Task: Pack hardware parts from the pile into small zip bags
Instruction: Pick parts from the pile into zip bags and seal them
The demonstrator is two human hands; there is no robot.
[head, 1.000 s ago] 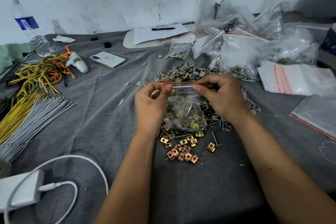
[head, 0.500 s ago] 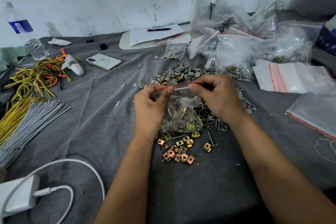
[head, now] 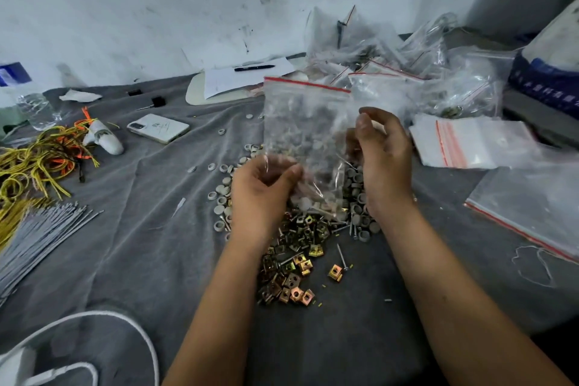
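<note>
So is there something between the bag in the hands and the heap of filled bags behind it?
Nothing visible blocks it. The zip bag, held by the left hand, stands just before the filled bags.

A clear red-striped zip bag (head: 305,131) stands upright above the hardware pile (head: 300,238).

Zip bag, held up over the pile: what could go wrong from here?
1. The left hand pinches only a lower corner of the zip bag; the right hand is beside it, contact unclear. The bag may slip onto the hardware pile.
2. I cannot tell if the red zip strip is fully sealed; tilting could spill parts.
3. Loose grey caps could be knocked away.
</note>
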